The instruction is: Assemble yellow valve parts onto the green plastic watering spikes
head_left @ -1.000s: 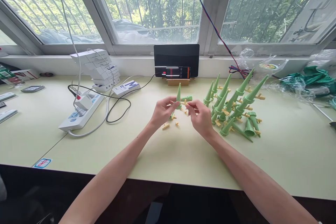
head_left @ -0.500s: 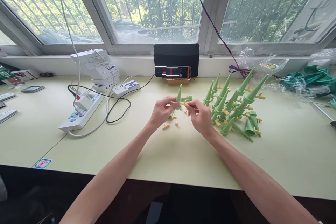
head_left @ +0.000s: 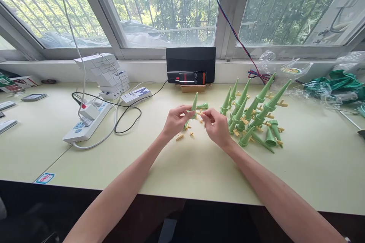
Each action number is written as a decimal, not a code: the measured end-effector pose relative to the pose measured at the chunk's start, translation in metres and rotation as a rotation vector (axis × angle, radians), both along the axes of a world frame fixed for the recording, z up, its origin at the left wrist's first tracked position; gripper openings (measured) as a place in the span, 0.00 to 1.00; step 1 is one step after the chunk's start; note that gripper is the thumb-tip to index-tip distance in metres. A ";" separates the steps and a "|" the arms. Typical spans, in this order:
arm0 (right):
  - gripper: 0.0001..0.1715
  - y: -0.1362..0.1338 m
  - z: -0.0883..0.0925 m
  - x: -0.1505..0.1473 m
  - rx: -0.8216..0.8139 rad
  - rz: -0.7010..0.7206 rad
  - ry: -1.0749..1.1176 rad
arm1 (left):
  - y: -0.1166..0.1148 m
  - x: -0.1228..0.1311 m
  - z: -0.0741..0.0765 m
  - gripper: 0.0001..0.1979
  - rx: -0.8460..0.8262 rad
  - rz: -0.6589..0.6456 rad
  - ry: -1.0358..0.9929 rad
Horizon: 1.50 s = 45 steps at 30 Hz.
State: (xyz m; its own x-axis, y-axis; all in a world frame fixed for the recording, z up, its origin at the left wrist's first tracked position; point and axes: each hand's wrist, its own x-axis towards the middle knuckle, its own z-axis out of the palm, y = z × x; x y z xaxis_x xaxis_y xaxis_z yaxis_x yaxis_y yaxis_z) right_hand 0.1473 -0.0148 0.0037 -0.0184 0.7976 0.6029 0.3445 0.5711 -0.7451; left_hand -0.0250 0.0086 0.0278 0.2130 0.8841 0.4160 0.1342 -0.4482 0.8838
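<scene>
**While the left hand (head_left: pixel 176 121) steadies a cone (head_left: pixel 194 102), the right hand (head_left: pixel 216 124) holds a fitting (head_left: pixel 200 113) at its side**

Left thumb and fingers pinch the cone near its wide lower end, tip upward; right thumb and forefinger grasp the small yellow fitting at the cone's right side, above the desk (head_left: pixel 114 167). Whether the two pieces touch cannot be told (fingertips crowd the joint). For a sound join, the fitting is probably best kept square to the wall, with support directly behind the point of pressure; a slow, straight push should serve better than force, since a tilted piece could bind.

The cone appears to be smooth green plastic, slender and tapering; the fitting looks stubby and tubular. Loose fittings (head_left: pixel 179 137) lie near the hands. To the right, a cluster (head_left: pixel 249 113) of similar cones stands mostly upright, thick-collared, with yellow arms jutting sideways; beside it, a tilted cone (head_left: pixel 269 136) shows its hollow end.
</scene>
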 end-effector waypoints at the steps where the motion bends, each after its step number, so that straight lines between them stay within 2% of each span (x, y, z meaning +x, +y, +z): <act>1: 0.14 0.000 0.000 0.000 -0.004 0.001 -0.001 | 0.000 0.000 0.000 0.15 -0.001 0.000 0.001; 18: 0.19 -0.002 0.003 -0.001 -0.002 -0.038 -0.067 | -0.004 0.004 0.001 0.18 -0.035 -0.030 -0.009; 22: 0.21 -0.002 0.003 -0.001 -0.028 -0.047 -0.052 | -0.006 0.004 0.002 0.21 -0.112 -0.068 0.001; 26: 0.21 0.000 0.002 -0.001 -0.065 -0.056 -0.014 | -0.007 0.002 0.003 0.20 -0.118 -0.123 0.056; 30: 0.18 0.002 0.001 -0.002 -0.060 -0.021 0.022 | -0.006 0.001 0.002 0.19 -0.106 -0.117 0.065; 38: 0.20 0.005 -0.004 -0.002 -0.081 0.003 0.013 | -0.004 0.001 -0.003 0.18 -0.110 -0.134 0.069; 45: 0.22 0.004 -0.003 -0.002 -0.188 0.042 0.035 | -0.005 0.003 -0.005 0.18 -0.105 -0.093 0.085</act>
